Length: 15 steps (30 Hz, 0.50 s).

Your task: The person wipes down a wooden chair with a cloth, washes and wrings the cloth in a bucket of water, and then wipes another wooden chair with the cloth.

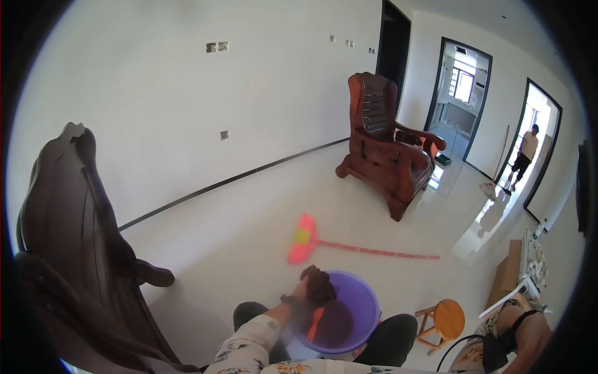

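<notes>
My left hand (303, 291), with a dark band at the wrist, is closed around a dark, crumpled cloth (320, 287) over the left rim of a purple basin (367, 293). The basin stands between my knees with dark contents, either murky water or soaked cloth. A narrow orange piece (315, 324) shows inside it. At the lower right is my right arm (537, 331) in a floral sleeve, with a black strap around it. Close to that arm are a black object (495, 353) and a thin cable; the right fingers cannot be made out.
A pink broom (304, 240) lies on the tiles beyond the basin. Carved wooden chairs stand at left (75, 206) and ahead (380, 137). To the right are a wooden stool (448, 319) and a cardboard box (503, 274). A person (528, 153) stands in the far doorway near a mop (488, 190).
</notes>
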Motion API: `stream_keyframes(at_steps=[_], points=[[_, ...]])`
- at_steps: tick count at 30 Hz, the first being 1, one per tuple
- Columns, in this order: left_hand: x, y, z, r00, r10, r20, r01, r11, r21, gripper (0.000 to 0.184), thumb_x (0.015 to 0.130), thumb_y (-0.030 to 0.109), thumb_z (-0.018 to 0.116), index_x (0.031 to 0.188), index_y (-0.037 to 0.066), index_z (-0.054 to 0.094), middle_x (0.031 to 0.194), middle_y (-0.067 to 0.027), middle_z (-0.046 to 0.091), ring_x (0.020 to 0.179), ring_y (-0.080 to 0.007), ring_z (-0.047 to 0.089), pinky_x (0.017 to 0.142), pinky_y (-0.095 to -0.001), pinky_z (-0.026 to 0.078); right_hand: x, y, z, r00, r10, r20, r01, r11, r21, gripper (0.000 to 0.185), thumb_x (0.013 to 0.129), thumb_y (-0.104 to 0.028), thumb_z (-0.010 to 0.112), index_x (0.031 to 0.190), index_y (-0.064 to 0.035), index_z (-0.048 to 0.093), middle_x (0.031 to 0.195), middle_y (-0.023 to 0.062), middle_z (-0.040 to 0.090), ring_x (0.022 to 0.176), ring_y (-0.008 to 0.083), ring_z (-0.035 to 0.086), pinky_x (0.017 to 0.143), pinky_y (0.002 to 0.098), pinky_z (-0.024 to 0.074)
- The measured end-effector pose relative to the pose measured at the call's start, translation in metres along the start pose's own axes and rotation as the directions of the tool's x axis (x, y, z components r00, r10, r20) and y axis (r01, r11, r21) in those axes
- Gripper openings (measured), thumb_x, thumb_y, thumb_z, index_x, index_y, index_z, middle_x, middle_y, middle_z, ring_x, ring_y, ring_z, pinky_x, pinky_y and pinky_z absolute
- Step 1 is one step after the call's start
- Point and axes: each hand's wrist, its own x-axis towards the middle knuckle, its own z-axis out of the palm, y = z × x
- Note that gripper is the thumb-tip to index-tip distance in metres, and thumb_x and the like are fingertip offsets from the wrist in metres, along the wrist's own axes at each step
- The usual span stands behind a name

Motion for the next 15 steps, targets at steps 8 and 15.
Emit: stream_keyframes(at_steps=[8,15], points=[[0.063,-0.029,-0.081,0.893,0.311,0.324,-0.440,0.750,0.493,0.016,0.092,0.022,0.042,0.085,0.010,0.050,0.076,-0.0076,0.048,0.076,-0.0246,0.052,0.077,-0.0322,0.041,0.006,0.001,0.002,0.995,-0.092,0.027,0.095,0.979,-0.181,0.036,0.077,-0.024,0.061,0.109,-0.0108,0.050,0.108,0.0002,0.051,0.100,0.0148,0.048,0.083,0.0307,0.0377],[0.114,-0.051,-0.152,0.731,0.425,0.533,-0.681,0.421,0.599,0.020,0.094,0.021,0.040,0.106,0.008,0.051,0.098,-0.0071,0.052,0.095,-0.0199,0.052,0.091,-0.0298,0.040,0.004,-0.003,0.006,0.986,-0.162,0.037,0.165,0.925,-0.341,0.040,0.080,-0.031,0.057,0.115,-0.0138,0.048,0.116,-0.0009,0.049,0.109,0.0152,0.045,0.089,0.0330,0.0354]])
